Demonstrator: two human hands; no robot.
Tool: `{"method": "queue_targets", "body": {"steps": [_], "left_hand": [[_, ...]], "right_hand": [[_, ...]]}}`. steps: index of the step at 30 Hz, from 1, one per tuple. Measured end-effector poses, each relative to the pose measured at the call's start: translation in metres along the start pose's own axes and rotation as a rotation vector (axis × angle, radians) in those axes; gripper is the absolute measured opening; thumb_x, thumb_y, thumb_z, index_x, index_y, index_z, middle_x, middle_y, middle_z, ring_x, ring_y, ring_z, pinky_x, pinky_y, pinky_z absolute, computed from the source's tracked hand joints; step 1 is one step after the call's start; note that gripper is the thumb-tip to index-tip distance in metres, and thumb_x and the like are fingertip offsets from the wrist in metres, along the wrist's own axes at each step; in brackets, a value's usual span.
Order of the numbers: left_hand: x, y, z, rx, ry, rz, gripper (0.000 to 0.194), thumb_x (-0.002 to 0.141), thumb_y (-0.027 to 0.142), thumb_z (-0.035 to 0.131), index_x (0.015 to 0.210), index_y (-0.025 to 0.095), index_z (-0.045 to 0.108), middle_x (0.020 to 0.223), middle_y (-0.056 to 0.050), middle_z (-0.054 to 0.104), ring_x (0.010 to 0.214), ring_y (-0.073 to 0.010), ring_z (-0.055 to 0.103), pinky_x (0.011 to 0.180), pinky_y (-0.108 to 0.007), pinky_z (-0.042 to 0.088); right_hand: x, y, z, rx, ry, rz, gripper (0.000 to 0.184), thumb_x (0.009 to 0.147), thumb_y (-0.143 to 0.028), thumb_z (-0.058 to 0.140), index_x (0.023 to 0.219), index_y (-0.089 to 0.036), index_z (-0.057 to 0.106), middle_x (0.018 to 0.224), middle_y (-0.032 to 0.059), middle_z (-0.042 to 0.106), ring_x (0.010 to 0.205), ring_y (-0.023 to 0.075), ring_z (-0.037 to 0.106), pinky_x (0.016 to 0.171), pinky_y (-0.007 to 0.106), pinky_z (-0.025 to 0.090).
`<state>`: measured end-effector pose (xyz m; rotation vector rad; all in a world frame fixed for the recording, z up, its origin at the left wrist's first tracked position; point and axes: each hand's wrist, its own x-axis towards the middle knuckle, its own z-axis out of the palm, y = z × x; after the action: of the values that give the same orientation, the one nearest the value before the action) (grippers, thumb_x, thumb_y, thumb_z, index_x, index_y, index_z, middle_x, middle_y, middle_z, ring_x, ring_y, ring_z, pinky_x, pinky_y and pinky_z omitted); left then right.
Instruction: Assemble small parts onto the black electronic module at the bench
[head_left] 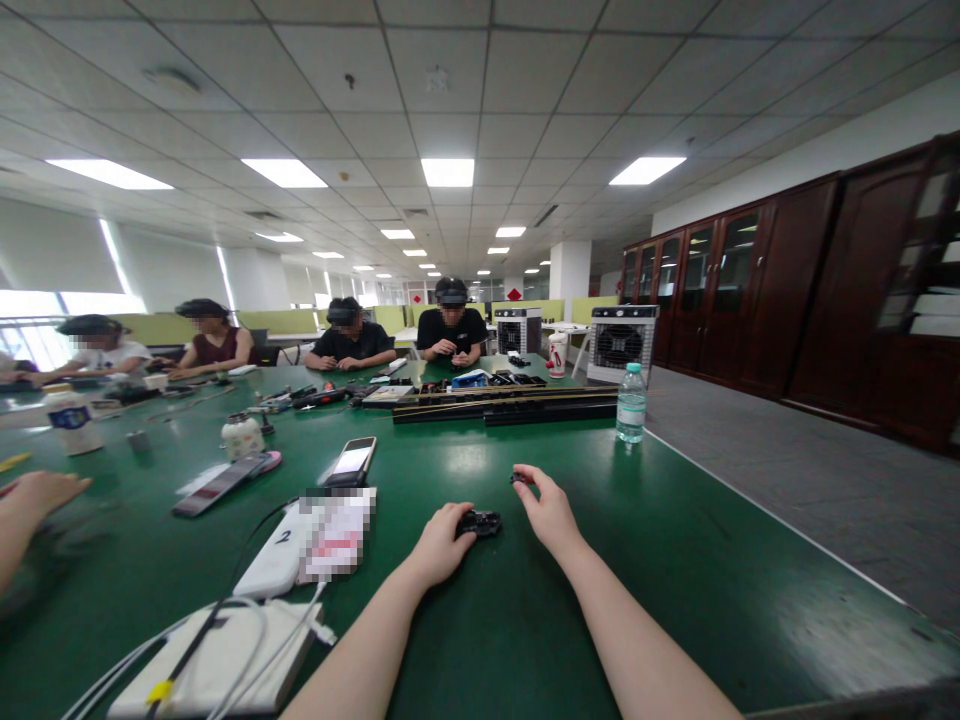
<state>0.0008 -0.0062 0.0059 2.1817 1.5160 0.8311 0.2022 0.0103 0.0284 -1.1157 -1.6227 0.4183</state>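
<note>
Green table (697,590), with one bottle (631,405) standing near its right edge.
Of your two hands, the left hand (441,545) is narrowed around the left end of one black part (486,523), low, uneven in outline and slightly shiny, which juts out to the right of your fingers; your right hand (551,512) pinches one dark piece (517,478), too small to make out, between thumb and fingertip, apart from the part.
</note>
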Motion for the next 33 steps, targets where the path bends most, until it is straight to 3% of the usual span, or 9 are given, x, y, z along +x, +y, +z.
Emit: {"method": "queue_targets", "body": {"steps": [21, 27, 33], "left_hand": [[0.0, 0.0017, -0.0008, 0.007, -0.012, 0.003, 0.043, 0.074, 0.021, 0.053, 0.117, 0.015, 0.053, 0.114, -0.011, 0.058, 0.107, -0.0225, 0.053, 0.097, -0.034, 0.038], [0.0006, 0.0002, -0.0001, -0.002, -0.002, 0.016, 0.044, 0.073, 0.02, 0.054, 0.116, 0.017, 0.053, 0.113, -0.01, 0.059, 0.107, -0.0225, 0.053, 0.097, -0.035, 0.038], [0.0002, 0.0, -0.0004, 0.0, -0.012, 0.013, 0.046, 0.073, 0.018, 0.053, 0.118, 0.014, 0.052, 0.115, -0.011, 0.057, 0.108, -0.0219, 0.052, 0.098, -0.033, 0.038]], "right_hand": [[-0.0001, 0.0064, 0.0038, 0.053, 0.024, -0.022, 0.029, 0.081, -0.031, 0.048, 0.104, -0.02, 0.062, 0.102, 0.0067, 0.066, 0.094, 0.0208, 0.06, 0.089, 0.039, 0.045], [-0.0013, 0.0028, 0.0026, 0.008, -0.04, 0.009, 0.028, 0.08, -0.029, 0.049, 0.103, -0.02, 0.062, 0.1, 0.0061, 0.066, 0.094, 0.0206, 0.06, 0.089, 0.037, 0.045], [-0.0036, -0.0029, 0.0007, -0.081, -0.185, 0.06, 0.025, 0.078, -0.028, 0.052, 0.099, -0.02, 0.064, 0.098, 0.0056, 0.067, 0.096, 0.0204, 0.059, 0.089, 0.035, 0.044]]}}
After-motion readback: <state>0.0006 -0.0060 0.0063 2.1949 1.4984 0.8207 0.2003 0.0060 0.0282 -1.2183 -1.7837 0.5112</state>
